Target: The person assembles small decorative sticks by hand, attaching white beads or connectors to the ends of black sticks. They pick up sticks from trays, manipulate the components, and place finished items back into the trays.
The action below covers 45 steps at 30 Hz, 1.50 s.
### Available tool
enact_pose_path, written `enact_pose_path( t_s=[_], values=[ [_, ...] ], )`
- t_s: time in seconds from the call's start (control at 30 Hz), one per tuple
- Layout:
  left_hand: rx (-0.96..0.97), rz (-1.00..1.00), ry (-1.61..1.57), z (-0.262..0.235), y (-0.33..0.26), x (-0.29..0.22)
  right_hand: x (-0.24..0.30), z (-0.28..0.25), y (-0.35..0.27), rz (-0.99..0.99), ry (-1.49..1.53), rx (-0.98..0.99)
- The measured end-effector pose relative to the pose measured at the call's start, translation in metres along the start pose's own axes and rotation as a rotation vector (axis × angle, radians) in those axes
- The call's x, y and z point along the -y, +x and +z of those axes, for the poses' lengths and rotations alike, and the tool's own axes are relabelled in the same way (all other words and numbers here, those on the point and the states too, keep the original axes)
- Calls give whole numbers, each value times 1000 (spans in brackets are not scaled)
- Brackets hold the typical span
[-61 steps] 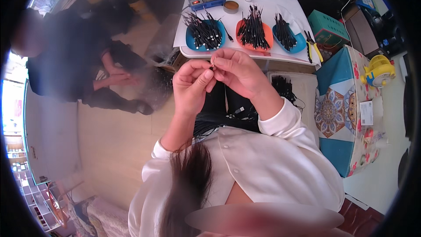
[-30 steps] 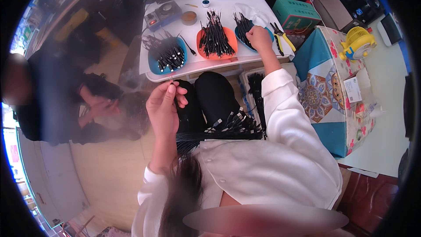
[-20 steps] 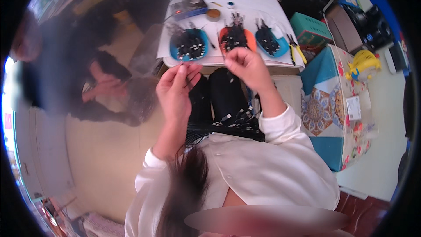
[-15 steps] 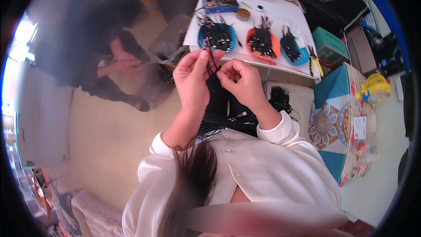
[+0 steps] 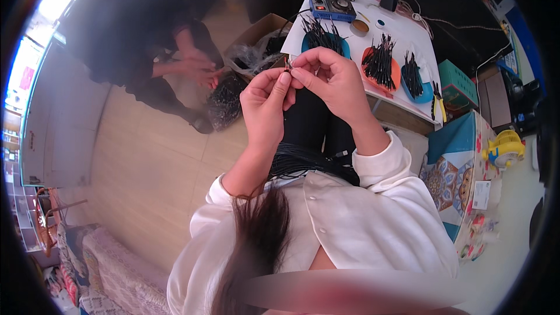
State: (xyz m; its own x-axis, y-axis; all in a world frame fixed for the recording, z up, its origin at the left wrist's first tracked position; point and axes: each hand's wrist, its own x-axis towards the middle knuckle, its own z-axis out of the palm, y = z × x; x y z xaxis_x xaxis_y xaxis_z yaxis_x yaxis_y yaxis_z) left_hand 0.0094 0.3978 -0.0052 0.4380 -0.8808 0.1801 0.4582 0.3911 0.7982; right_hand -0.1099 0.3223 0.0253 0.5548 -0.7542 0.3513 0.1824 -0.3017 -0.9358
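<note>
The thumb and fingers of my left hand (image 5: 263, 99) pinch a thin black cable (image 5: 287, 70) near its end, where fine reddish wires stick up. My right hand (image 5: 335, 84) meets it there, thumb and forefinger closed on the wire tips. Most of that cable is hidden behind my fingers. Across my lap lies a bundle of black cables (image 5: 300, 162), with a plug (image 5: 340, 154) showing at its right. Just beyond my right hand, short black cable pieces (image 5: 324, 35) fill a blue tray (image 5: 346, 48).
Further right on the white table (image 5: 373, 6) are an orange tray (image 5: 395, 76) and another blue tray (image 5: 426, 92), both holding black cables. Yellow-handled pliers (image 5: 438, 105) lie at the edge. A blue control box (image 5: 331, 9) stands behind. Another person's hands (image 5: 198, 69) are at the left.
My right hand has risen from beside the cable to its wire tips, closing against my left hand. The view has shifted, so the table appears further right.
</note>
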Motion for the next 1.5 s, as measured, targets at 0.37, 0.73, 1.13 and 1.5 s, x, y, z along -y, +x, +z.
enact_pose_path(
  t_s=[0.37, 0.73, 1.13, 1.5],
  values=[
    [102, -114, -82, -4, 0, -8, -4, -3, -1, 43, 101, 38],
    [308, -199, -77, -6, -7, -13, -3, -9, -9, 314, 706, 229],
    [-47, -50, 215, -81, -19, -32, -93, 13, -50, 329, -368, 498],
    [-367, -164, 29, -131, -59, -22, -121, 16, -83, 231, -734, 438]
  ],
)
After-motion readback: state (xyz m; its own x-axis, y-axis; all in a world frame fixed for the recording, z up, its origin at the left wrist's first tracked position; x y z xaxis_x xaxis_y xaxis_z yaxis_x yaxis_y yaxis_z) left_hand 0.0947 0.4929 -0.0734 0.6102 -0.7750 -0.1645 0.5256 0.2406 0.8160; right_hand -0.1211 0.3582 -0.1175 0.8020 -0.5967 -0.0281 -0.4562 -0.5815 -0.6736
